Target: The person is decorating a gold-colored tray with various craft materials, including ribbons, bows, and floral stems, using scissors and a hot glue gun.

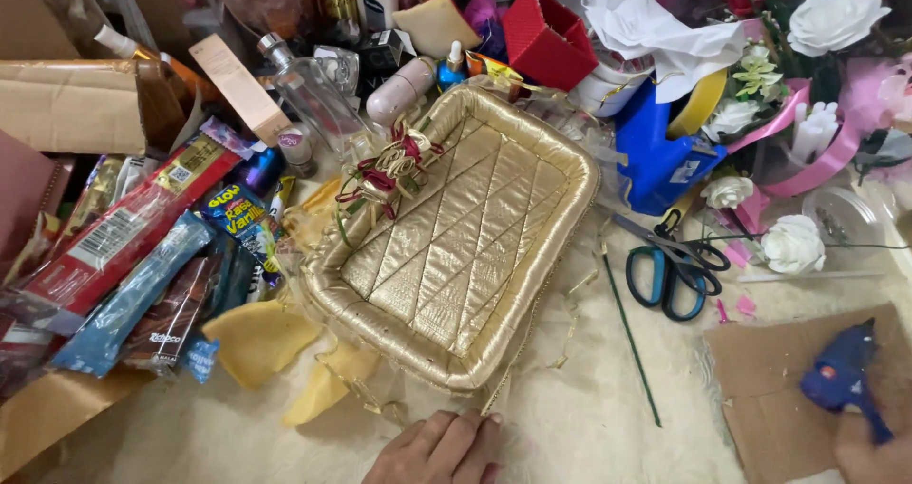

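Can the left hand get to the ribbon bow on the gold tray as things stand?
Probably yes. The left hand rests at the gold tray's near edge, and the padded tray bed between it and the ribbon bow lies bare.

Gold quilted tray: rectangular, padded rim, lying flat and askew on cream surface, hollow side up. Red-gold ribbon curl on its far-left corner. Blue glue gun resting on cardboard, right.

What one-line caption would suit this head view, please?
Left hand touches gold quilted tray; right hand holds blue glue gun.
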